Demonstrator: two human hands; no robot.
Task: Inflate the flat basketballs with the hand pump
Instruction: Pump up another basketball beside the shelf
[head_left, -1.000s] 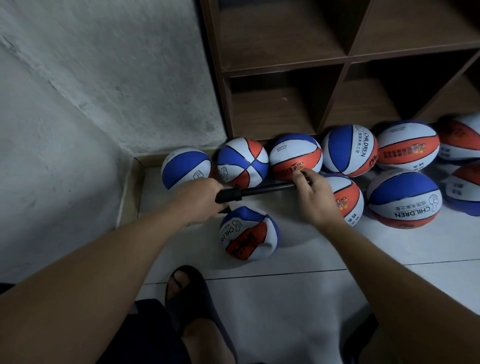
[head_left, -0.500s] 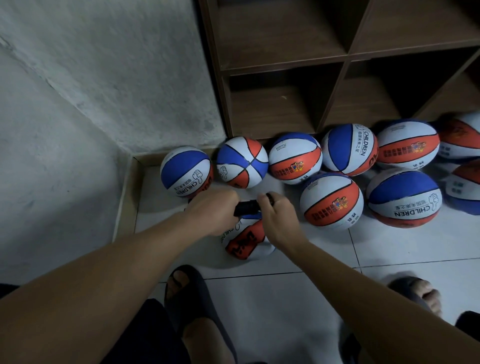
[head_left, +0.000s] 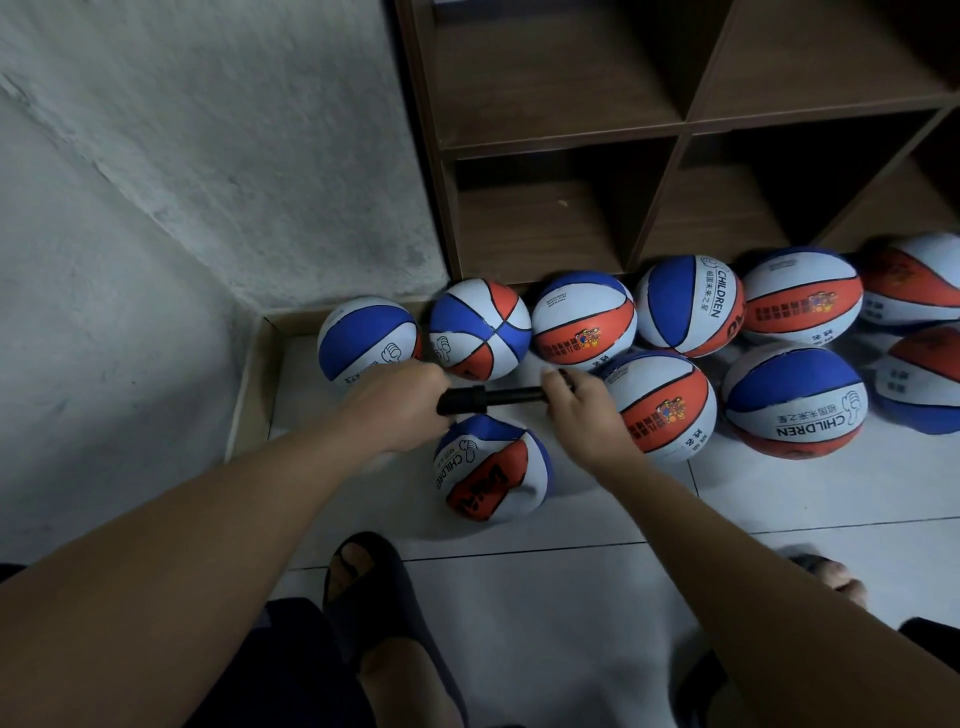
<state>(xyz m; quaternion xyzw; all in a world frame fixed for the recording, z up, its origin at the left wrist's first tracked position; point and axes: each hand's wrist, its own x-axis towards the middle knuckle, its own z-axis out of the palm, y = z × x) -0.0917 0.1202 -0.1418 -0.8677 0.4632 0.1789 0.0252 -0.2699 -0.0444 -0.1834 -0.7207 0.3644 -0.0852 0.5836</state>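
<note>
Hands (head_left: 400, 405) spread, pump (head_left: 493, 399) extended again

Lying on the floor: ten basketballs (head_left: 665, 405), one dented. One hand pump (head_left: 488, 399) being held. Two sandalled feet (head_left: 363, 577) showing.

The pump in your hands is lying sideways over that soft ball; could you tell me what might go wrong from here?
1. The pump lies level above the flat ball, so hard strokes might bend its needle.
2. The right hand could knock the ball beside it.
</note>
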